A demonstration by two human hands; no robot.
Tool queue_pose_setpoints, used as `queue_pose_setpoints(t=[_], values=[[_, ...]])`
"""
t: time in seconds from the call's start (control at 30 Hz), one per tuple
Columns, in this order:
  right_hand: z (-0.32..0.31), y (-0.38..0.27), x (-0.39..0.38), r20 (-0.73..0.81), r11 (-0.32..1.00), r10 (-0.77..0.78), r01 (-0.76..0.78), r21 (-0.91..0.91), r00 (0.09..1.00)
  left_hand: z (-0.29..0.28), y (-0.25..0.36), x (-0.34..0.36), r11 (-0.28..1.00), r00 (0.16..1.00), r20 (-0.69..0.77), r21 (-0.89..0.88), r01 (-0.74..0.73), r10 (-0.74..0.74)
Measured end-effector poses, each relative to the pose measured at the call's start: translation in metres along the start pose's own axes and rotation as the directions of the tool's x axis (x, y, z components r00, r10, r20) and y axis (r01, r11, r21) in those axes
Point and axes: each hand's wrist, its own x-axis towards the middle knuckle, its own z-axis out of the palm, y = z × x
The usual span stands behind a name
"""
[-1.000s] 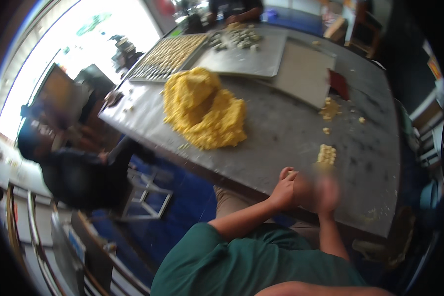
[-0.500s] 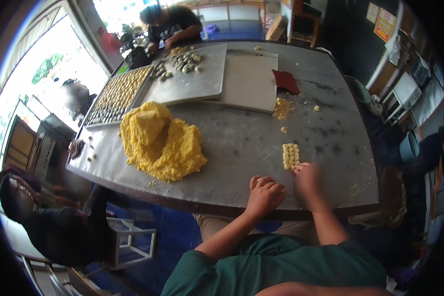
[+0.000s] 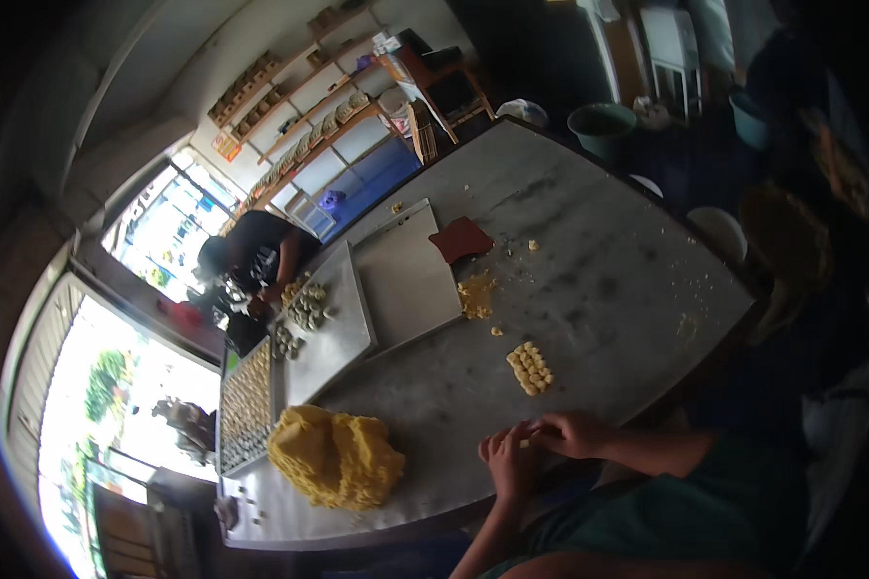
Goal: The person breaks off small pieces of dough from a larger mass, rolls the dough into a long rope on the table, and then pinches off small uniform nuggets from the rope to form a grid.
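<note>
My left hand [image 3: 508, 461] and my right hand [image 3: 562, 436] meet over the table's near edge, fingers curled around a small pale piece of dough [image 3: 525, 443] partly hidden between them. Just beyond them sits a compact block of small yellow dough pieces [image 3: 529, 369]. A large rough mound of yellow dough [image 3: 335, 456] lies to their left. Farther up are loose crumbs [image 3: 476, 294] beside a red, flat scraper-like piece [image 3: 461, 239].
The metal table [image 3: 603, 328] holds a tray of small pieces [image 3: 246, 405], a tray with grey-green lumps [image 3: 333, 357] and another tray [image 3: 406, 280]. A co-worker in dark clothing [image 3: 266, 251] works at the far left. Buckets [image 3: 601, 128] and basins stand beyond the right edge.
My right hand has left the block of dough pieces and come back against my left hand. The view has tilted and swung up, showing shelves; the seated person at left is out of view.
</note>
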Motion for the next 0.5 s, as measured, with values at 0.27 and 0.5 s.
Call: queue_pose_setpoints(t=[0.27, 0.5], values=[[-0.001, 0.019, 0.002, -0.05, 0.998, -0.063, 0.062, -0.012, 0.997, 0.012, -0.006, 0.004, 0.994, 0.999, 0.032, 0.105, -0.012, 0.009], [-0.011, 0.024, -0.007, 0.044, 0.99, -0.065, 0.07, -0.121, 0.997, 0.013, 0.014, 0.01, 0.977, 0.986, -0.037, 0.146, -0.158, 0.164]])
